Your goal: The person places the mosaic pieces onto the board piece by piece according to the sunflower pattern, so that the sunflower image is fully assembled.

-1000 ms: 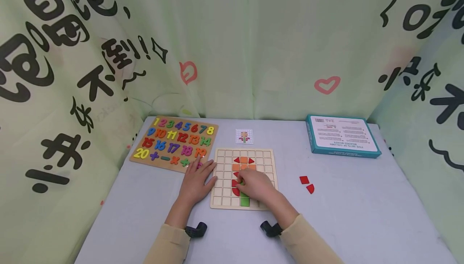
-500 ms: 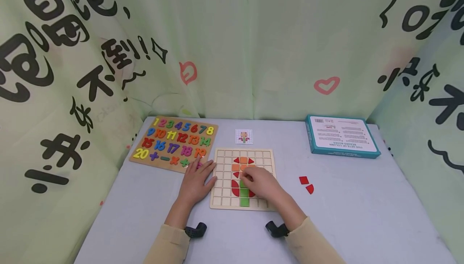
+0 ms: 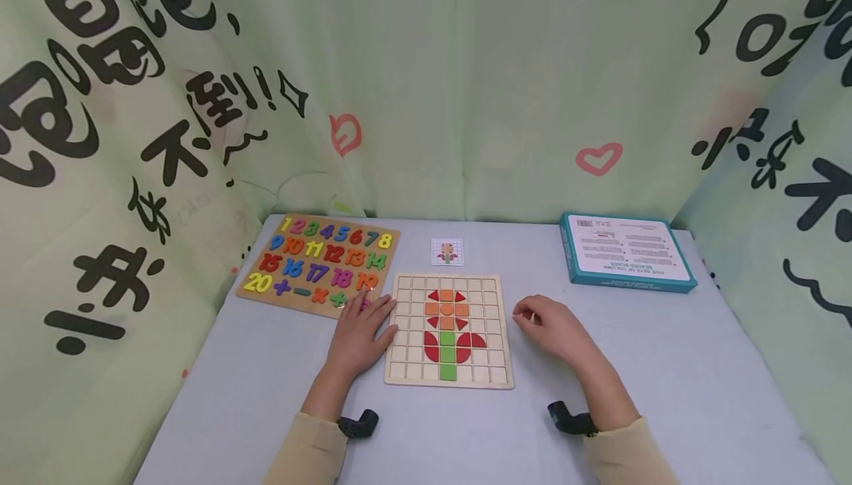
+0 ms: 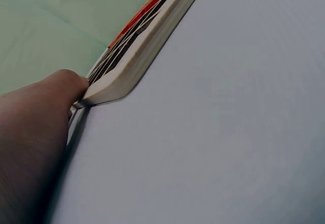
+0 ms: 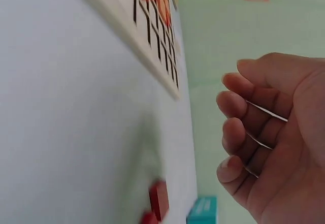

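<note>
A wooden grid board (image 3: 407, 293) lies mid-table, bearing a flower pattern of flat pieces. Orange pieces (image 3: 447, 296) with red triangles form the bloom, and green squares (image 3: 448, 372) form the stem. Rounded red pieces (image 3: 431, 352) flank the stem, reaching one cell farther out on the right. My left hand (image 3: 359, 341) lies flat with fingers spread, fingertips on the number board (image 3: 302, 248) and thumb at the grid board's left edge. Right of the grid board, my right hand (image 3: 551, 328) hovers with fingers loosely bent, holding nothing. Below it in the right wrist view are red pieces (image 5: 159, 199).
Behind the grid board lies a small pattern card (image 3: 447, 252) printed with a similar flower. A teal-edged box (image 3: 629, 252) stands at the back right. The number board holds colourful numerals and signs. A printed green curtain (image 3: 519, 86) hangs behind the table.
My right hand has drawn back from the grid board to the right, uncovering the whole pattern, and now hides the loose red pieces in the head view. My left hand stays put.
</note>
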`<state>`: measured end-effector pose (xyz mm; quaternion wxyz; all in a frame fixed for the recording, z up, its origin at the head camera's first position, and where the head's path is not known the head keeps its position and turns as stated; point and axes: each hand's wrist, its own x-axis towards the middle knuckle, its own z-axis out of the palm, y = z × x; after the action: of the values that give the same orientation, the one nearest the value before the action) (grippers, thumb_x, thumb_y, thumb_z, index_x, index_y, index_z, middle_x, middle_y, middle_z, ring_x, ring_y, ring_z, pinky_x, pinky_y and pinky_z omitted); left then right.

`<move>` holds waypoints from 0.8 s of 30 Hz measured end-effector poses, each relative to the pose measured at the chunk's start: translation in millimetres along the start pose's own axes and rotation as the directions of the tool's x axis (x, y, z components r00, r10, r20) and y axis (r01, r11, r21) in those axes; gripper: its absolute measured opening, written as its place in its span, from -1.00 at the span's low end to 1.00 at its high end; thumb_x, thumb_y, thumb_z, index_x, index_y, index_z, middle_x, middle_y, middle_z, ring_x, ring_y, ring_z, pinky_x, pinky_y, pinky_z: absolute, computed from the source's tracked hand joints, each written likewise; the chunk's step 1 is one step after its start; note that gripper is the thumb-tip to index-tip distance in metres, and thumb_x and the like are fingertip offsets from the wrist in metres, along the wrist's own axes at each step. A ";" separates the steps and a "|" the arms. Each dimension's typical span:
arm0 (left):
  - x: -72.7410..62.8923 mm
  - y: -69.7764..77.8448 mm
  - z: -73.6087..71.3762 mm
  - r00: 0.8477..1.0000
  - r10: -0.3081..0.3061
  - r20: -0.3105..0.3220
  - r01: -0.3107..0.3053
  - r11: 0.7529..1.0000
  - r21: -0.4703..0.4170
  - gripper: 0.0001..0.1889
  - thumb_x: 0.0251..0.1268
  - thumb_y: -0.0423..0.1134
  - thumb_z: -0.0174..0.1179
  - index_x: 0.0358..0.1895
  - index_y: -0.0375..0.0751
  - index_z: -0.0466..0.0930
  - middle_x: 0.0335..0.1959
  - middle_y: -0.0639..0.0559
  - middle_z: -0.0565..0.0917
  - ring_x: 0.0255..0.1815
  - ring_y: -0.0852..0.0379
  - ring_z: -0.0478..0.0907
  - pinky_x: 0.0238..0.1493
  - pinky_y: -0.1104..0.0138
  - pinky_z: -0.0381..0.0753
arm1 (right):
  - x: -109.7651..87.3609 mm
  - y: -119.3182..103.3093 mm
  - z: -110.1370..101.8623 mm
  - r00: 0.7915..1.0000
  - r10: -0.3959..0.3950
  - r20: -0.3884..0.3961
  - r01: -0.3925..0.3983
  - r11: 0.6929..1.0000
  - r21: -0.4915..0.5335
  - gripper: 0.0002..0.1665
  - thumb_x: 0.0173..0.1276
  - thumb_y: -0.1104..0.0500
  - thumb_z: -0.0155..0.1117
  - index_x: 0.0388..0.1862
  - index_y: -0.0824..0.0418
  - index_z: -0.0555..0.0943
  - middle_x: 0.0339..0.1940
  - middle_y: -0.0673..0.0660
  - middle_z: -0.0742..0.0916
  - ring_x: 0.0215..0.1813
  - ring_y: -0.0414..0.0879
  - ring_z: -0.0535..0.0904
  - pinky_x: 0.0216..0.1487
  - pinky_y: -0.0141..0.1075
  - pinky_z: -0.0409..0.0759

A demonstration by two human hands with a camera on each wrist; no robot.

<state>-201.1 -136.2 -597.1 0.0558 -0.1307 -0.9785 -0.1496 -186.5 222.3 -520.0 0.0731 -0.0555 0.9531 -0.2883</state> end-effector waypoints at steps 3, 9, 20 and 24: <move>0.0 0.0 0.0 1.000 -0.004 0.007 0.004 1.000 0.005 -0.41 0.38 0.20 0.07 0.43 0.18 0.38 0.47 0.18 0.39 0.64 -0.06 -0.04 0.62 -0.04 -0.06 | -4.4 18.0 -12.7 0.999 0.030 0.019 -0.030 1.000 0.003 -0.73 0.41 0.08 0.26 0.02 0.15 0.64 -0.27 0.05 0.64 -0.24 -0.07 0.48 -0.30 -0.30 0.52; 0.1 1.3 -0.7 1.000 -0.004 0.005 0.004 1.000 0.004 -0.40 0.38 0.21 0.09 0.44 0.18 0.38 0.47 0.18 0.40 0.64 -0.06 -0.04 0.62 -0.05 -0.06 | -14.9 50.0 -31.9 0.994 0.092 0.064 -0.092 0.996 0.010 -0.60 0.36 0.05 0.31 0.12 0.18 0.58 -0.21 0.10 0.64 -0.20 -0.04 0.51 -0.33 -0.33 0.59; -0.1 1.1 -1.1 1.000 0.010 -0.008 -0.010 1.000 0.001 -0.41 0.38 0.20 0.09 0.43 0.17 0.39 0.46 0.17 0.41 0.64 -0.08 -0.02 0.62 -0.06 -0.04 | -25.2 86.6 -39.6 0.963 0.199 0.180 -0.191 0.980 -0.060 -0.41 0.16 -0.18 0.46 -0.10 0.24 0.55 -0.31 0.11 0.57 -0.19 -0.02 0.46 -0.30 -0.27 0.49; -0.4 0.3 -1.2 1.000 0.017 -0.020 -0.017 1.000 -0.006 -0.42 0.36 0.19 0.11 0.41 0.16 0.41 0.46 0.17 0.42 0.63 -0.10 0.00 0.61 -0.07 -0.02 | -25.0 88.2 -33.9 0.962 0.210 0.176 -0.201 0.977 -0.068 -0.47 0.14 -0.16 0.48 -0.19 0.21 0.54 -0.37 0.09 0.54 -0.24 -0.04 0.45 -0.35 -0.29 0.43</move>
<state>-200.6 -136.4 -596.0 0.0662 -0.1376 -0.9763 -0.1535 -173.3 317.4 -538.6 0.1884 0.0160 0.9498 -0.2492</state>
